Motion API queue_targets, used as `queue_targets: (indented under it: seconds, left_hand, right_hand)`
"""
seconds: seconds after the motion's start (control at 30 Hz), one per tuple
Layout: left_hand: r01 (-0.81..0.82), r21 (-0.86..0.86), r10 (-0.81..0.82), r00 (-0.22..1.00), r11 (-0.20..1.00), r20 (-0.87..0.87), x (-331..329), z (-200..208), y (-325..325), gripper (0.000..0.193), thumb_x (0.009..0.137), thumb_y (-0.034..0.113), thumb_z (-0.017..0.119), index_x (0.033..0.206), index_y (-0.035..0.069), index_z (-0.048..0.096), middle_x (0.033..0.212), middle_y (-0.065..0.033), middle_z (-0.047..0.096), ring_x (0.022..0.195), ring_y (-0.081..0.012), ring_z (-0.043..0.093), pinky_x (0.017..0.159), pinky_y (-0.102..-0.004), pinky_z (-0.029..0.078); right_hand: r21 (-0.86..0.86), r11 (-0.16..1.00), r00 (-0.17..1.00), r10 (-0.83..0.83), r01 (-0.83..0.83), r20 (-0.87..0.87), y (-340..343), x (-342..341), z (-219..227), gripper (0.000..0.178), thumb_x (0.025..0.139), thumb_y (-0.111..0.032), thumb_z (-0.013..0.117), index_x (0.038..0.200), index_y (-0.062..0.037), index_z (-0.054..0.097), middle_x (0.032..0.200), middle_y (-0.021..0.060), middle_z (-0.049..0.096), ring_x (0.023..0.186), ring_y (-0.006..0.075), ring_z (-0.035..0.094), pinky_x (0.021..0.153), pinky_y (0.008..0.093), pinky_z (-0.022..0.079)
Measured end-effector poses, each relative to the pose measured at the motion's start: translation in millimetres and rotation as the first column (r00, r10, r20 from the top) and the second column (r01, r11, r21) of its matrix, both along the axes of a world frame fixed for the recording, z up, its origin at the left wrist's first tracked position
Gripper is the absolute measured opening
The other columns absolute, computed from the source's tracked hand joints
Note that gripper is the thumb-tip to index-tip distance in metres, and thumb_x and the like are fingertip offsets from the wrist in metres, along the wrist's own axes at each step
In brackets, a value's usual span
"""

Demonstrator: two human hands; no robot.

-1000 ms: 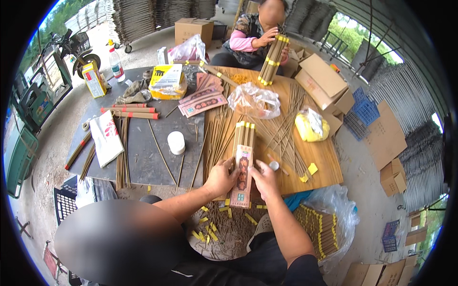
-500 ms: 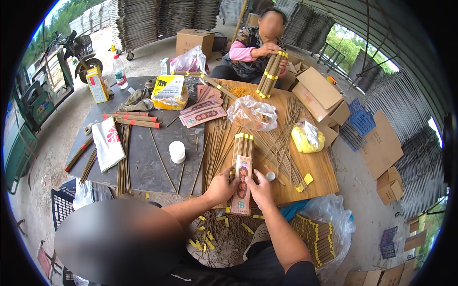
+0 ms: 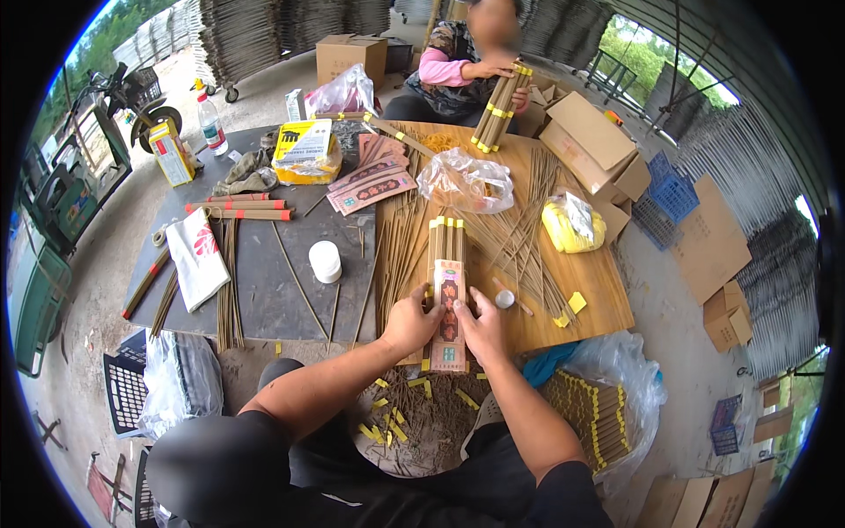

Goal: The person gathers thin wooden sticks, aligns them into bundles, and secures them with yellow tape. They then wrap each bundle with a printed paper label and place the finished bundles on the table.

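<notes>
1. Grey slate-coloured tabletop [image 3: 264, 290], left half of the work surface: a white cloth with a red print [image 3: 195, 260] lies near its left edge, thin brown sticks [image 3: 231, 282] run lengthwise beside it, and a small white round tub [image 3: 325, 261] stands near the middle. Bare grey surface lies between the tub and the sticks, probably the freest room for setting things down.
2. Yellow flat packet [image 3: 304, 151] and fanned pink-and-red paper sleeves [image 3: 370, 183], at the far side of the table, apparently kept within arm's reach as stock.
3. Left hand [image 3: 409, 321], closed on the left side of the long bundle of tan incense sticks in a red-and-pink printed wrapper [image 3: 448, 299]. The bundle lies lengthwise at the near edge of the light wooden board [image 3: 598, 282], its yellow-tipped ends pointing away from the person.
4. Right hand [image 3: 482, 327], clamped on the bundle's right side, thumb over the wrapper; the two hands press inward from opposite flanks, which likely keeps the sticks square inside the sleeve.
5. Loose tan sticks [image 3: 519, 238] spread across the board right of the bundle, with a crumpled clear plastic bag [image 3: 465, 179] and a yellow bag [image 3: 570, 224] beyond; little open board remains there.
6. Another person's hands hold a yellow-banded stick bundle [image 3: 500, 107] at the far edge.
</notes>
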State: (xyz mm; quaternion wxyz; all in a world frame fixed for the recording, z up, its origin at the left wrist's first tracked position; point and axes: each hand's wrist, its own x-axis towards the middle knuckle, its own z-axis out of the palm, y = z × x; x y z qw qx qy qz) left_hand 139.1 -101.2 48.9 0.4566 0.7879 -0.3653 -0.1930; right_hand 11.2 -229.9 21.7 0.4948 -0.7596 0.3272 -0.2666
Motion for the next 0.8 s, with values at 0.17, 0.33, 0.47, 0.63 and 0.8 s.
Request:
queue_targets:
  seconds: [0.17,0.33,0.47,0.63,0.8]
  left_hand:
    - [-0.028,-0.010,0.027,0.997,1.000,-0.066,4,9,0,0.066,0.090,0.031,0.071,0.139,-0.010,0.053,0.110,-0.0345,0.070,0.104,-0.0436,0.071,0.093,-0.0444,0.056]
    - [-0.045,-0.043,0.044,0.999,0.998,-0.022,20,11,1,0.067,0.089,0.030,0.072,0.138,-0.011,0.054,0.110,-0.0346,0.070,0.104,-0.0439,0.071,0.092,-0.0454,0.056]
    - [-0.041,-0.012,0.041,0.998,0.999,-0.044,22,12,2,0.068,0.088,0.031,0.073,0.138,-0.011,0.054,0.108,-0.0360,0.069,0.104,-0.0450,0.070,0.093,-0.0465,0.055]
    - [-0.040,-0.019,0.039,0.998,0.999,-0.039,25,7,6,0.076,0.089,0.031,0.072,0.144,-0.014,0.044,0.116,-0.0370,0.067,0.111,-0.0455,0.068,0.098,-0.0455,0.053]
    - [-0.024,0.031,0.023,0.999,0.999,0.025,19,6,-1,0.075,0.090,0.035,0.075,0.145,-0.008,0.047,0.115,-0.0327,0.069,0.109,-0.0399,0.070,0.095,-0.0429,0.055]
  right_hand:
    - [0.128,0.991,0.995,0.018,-0.031,0.100,-4,8,-9,0.063,0.095,-0.028,0.072,0.141,0.0115,0.053,0.133,0.0300,0.065,0.122,0.0312,0.066,0.104,0.0389,0.050]
    - [0.077,0.994,0.990,0.061,-0.071,0.128,-5,25,-12,0.062,0.099,-0.019,0.069,0.146,0.0136,0.045,0.128,0.0232,0.067,0.111,0.0201,0.066,0.093,0.0311,0.054]
    - [0.099,0.993,0.996,0.052,-0.059,0.076,-4,24,-11,0.065,0.097,-0.028,0.071,0.145,0.0102,0.050,0.136,0.0293,0.063,0.124,0.0303,0.064,0.103,0.0369,0.050]
    - [0.249,0.968,0.999,0.030,-0.039,0.042,6,20,27,0.062,0.102,-0.022,0.065,0.147,0.0131,0.042,0.136,0.0278,0.062,0.122,0.0263,0.064,0.103,0.0336,0.050]
    - [0.226,0.973,0.999,0.047,-0.048,0.006,-4,13,13,0.056,0.103,-0.025,0.065,0.142,0.0135,0.050,0.128,0.0225,0.067,0.115,0.0214,0.066,0.097,0.0315,0.052]
